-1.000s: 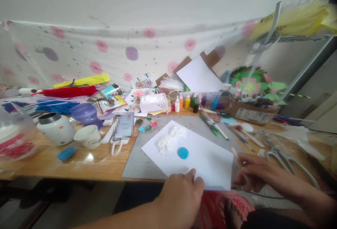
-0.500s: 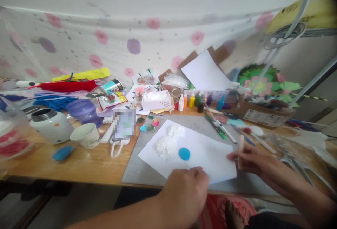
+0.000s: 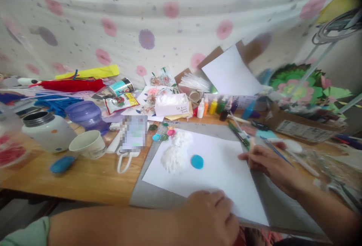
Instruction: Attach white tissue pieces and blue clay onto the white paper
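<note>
A white sheet of paper [image 3: 220,178] lies on a grey board [image 3: 158,187] in front of me. Two mounds of white fluffy material [image 3: 174,159] and a flat blue disc [image 3: 197,161] rest on the paper. My left hand [image 3: 210,216] is closed at the sheet's near edge, its curled fingertips mostly hidden. By the sheet's right edge, my right hand [image 3: 271,167] pinches a pale, flat, stick-like piece [image 3: 251,152] upright between thumb and fingers; what it is exactly is unclear.
Paint bottles [image 3: 213,106] and a white box [image 3: 172,104] stand behind the board. A paper cup [image 3: 87,144], a jar [image 3: 48,131] and a phone [image 3: 134,135] are at left. Pens [image 3: 239,135] lie by the paper; scissors [image 3: 345,193] are at far right.
The paper has turned and slid toward me, its near right corner now at the board's front edge. My left hand moved nearer with it; my right hand still holds the pale piece. The view shifted slightly.
</note>
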The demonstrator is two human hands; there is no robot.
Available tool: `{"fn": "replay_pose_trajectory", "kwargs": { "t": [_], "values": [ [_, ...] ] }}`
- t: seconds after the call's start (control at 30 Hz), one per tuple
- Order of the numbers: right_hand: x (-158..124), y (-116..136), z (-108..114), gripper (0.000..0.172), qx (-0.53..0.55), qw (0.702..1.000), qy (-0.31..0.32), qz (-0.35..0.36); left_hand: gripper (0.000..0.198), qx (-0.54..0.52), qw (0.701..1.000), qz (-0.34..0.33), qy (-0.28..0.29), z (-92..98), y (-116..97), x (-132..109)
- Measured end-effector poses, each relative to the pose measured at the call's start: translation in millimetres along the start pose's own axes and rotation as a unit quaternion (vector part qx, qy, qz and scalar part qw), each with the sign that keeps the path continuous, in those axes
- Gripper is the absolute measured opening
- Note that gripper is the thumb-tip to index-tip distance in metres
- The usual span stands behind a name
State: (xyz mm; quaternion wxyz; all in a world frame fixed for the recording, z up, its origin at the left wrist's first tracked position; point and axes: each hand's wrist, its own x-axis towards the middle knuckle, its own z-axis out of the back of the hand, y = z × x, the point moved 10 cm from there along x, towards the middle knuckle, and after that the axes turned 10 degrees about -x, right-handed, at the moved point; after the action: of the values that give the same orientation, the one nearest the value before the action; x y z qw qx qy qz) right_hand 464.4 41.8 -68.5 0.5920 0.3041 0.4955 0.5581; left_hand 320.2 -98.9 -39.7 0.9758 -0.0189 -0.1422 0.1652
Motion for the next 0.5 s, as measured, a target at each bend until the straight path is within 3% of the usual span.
{"fn": "replay_pose_trajectory", "kwargs": {
  "t": [0.13, 0.27, 0.4, 0.5],
  "values": [
    [16, 7, -2, 0.026, -0.026, 1.000, 0.003, 0.016, 0.010, 0.005, 0.999, -0.033, 0.004, 4.5, 2, -3],
    [28, 7, 4, 0.023, -0.075, 0.997, -0.015, 0.022, 0.011, -0.012, 0.999, -0.039, -0.029, 1.3, 10, -3],
    [28, 8, 13, 0.024, -0.134, 0.990, -0.037, 0.015, 0.013, -0.064, 0.995, -0.038, -0.061, -8.1, 21, -4],
    [26, 9, 20, 0.026, -0.200, 0.978, -0.055, -0.003, 0.014, -0.123, 0.991, -0.032, -0.037, -23.6, 26, -7]
  ]
}}
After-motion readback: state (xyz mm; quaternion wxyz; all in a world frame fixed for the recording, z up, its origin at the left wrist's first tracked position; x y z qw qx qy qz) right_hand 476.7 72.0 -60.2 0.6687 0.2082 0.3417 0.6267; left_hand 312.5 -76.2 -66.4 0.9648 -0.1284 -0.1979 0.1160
